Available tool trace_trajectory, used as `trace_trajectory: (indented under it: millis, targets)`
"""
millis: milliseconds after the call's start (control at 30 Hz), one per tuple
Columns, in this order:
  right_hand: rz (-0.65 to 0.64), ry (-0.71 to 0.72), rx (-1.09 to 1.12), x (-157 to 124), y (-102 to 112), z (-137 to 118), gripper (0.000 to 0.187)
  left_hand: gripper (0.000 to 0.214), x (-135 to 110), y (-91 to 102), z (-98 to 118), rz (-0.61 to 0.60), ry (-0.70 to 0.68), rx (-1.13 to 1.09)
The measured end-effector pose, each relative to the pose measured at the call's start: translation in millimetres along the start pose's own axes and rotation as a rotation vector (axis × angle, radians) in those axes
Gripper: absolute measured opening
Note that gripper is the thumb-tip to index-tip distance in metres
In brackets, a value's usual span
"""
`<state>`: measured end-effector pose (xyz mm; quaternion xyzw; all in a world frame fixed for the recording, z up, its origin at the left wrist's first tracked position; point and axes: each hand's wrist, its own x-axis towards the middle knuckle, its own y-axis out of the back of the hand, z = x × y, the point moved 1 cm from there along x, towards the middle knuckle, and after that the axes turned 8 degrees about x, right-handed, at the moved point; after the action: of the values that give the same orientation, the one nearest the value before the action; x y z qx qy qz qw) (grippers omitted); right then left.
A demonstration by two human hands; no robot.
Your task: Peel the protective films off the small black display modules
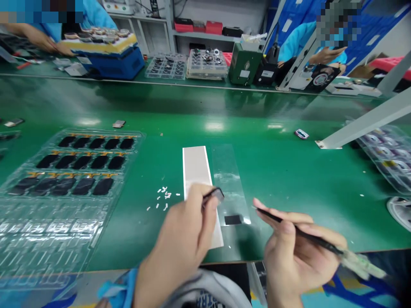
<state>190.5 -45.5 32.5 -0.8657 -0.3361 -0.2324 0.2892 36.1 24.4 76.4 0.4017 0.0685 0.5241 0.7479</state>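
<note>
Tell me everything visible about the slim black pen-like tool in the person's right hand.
The slim black pen-like tool narrows to a fine, pale tip at its left end; its rear is wrapped in crumpled, pale greenish material, perhaps tape. It slants across the right hand, held between thumb and fingers, tip pointing towards the clear plastic film. Whether it has one prong or two is unclear.

At the far left, a person in blue (99, 17) is beside a blue box (115, 66) topped with a yellow slab (107, 48). Rightward along the far side stand two clear compartment trays (207, 75), then a dark green box (245, 64). Behind, red boxes (214, 28) rest on a shelf (205, 37). On the right, a slanted white post (369, 114) rises beside a clear tray of round parts (380, 173).
</note>
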Motion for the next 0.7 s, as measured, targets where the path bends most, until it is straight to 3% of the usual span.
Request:
trace_trajectory:
  millis: [100, 167, 267, 367, 467, 533, 633, 700]
  targets:
    - [-0.005, 0.019, -0.032, 21, 11, 11, 0.027, 0.016, 62, 28.7, -6, 0.165, 0.011, 0.077]
    - [-0.017, 0.005, -0.029, 29, 16, 19, 0.027, 0.024, 112, 32.0, -30, 0.112, 0.073, 0.184]
    - [-0.053, 0.004, -0.022, 31, 24, 30, 0.029, 0.024, 176, 13.8, -79, -0.031, 0.176, 0.313]
    - [-0.113, -0.020, -0.031, 29, 28, 38, 0.026, 0.024, 214, -16.8, -112, -0.145, 0.219, 0.370]
    - [-0.137, -0.055, -0.066, 28, 27, 43, 0.020, 0.030, 230, -29.1, -123, -0.203, 0.243, 0.442]
    - [-0.133, -0.051, -0.102, 26, 27, 42, 0.018, 0.033, 230, -12.7, -124, -0.200, 0.252, 0.501]
    - [-0.085, -0.034, -0.124, 20, 33, 39, 0.023, 0.038, 207, 48.9, -127, -0.185, 0.263, 0.602]
    - [-0.022, -0.058, -0.142, 17, 42, 43, 0.026, 0.034, 174, 100.9, -133, -0.205, 0.288, 0.672]
